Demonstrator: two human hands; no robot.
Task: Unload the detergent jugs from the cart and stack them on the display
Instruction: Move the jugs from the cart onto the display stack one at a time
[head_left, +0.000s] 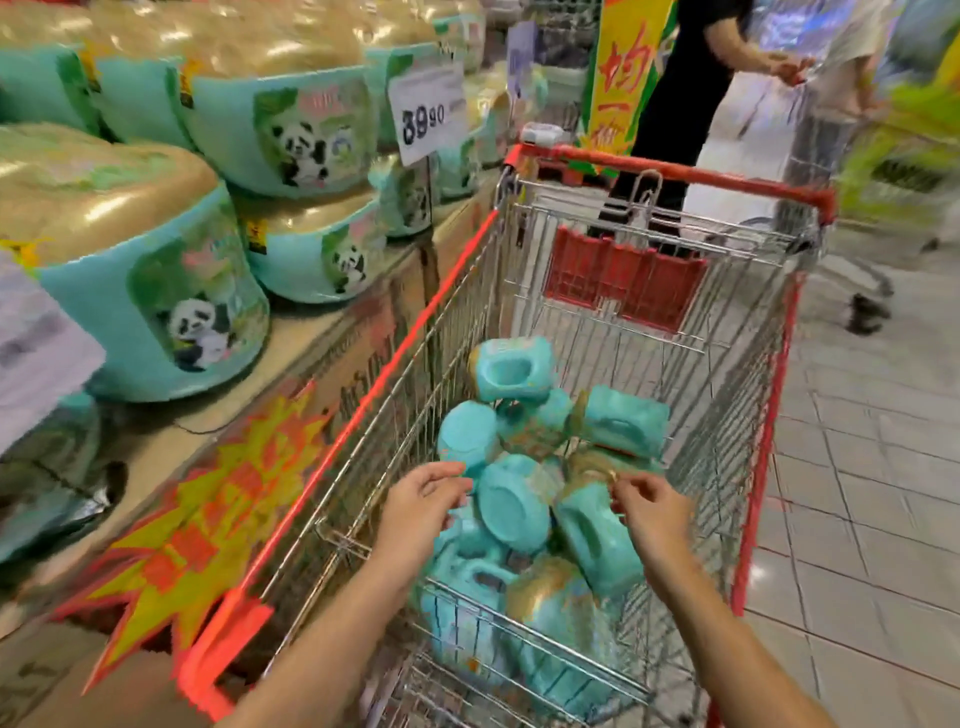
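Now, reaching into the cart for detergent jugs.
Left hand grip apart; right hand at a gold cap, grip unclear.

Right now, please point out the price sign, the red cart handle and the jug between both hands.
price sign (425, 111): head view, on the printed digits.
red cart handle (727, 184): head view, middle of the bar.
jug (511, 501): head view, its teal bottom face.
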